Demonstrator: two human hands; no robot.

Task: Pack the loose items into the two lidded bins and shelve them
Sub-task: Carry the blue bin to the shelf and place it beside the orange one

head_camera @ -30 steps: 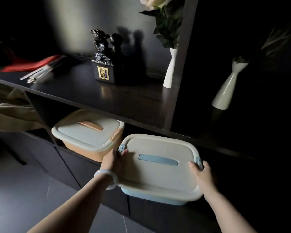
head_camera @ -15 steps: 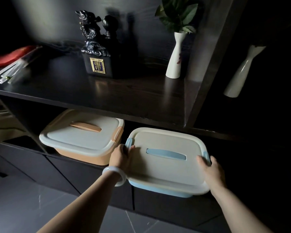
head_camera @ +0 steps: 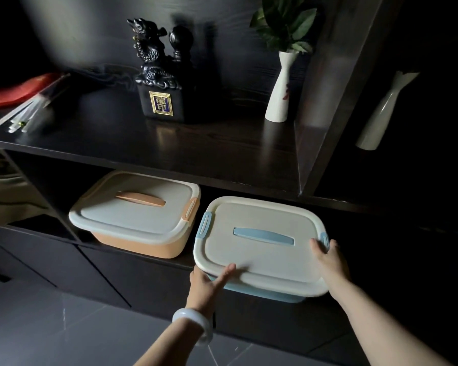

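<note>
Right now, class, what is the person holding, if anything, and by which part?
The blue bin: the left hand grips its near left corner, thumb on top; the right hand grips its right edge beside the blue latch.

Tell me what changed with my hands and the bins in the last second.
The left hand let go of the left clip on the blue bin and moved to its front left corner, thumb on the lid. The right hand stays at the right clip. The blue bin still overhangs the shelf edge, and the orange bin sits shelved beside it.
</note>
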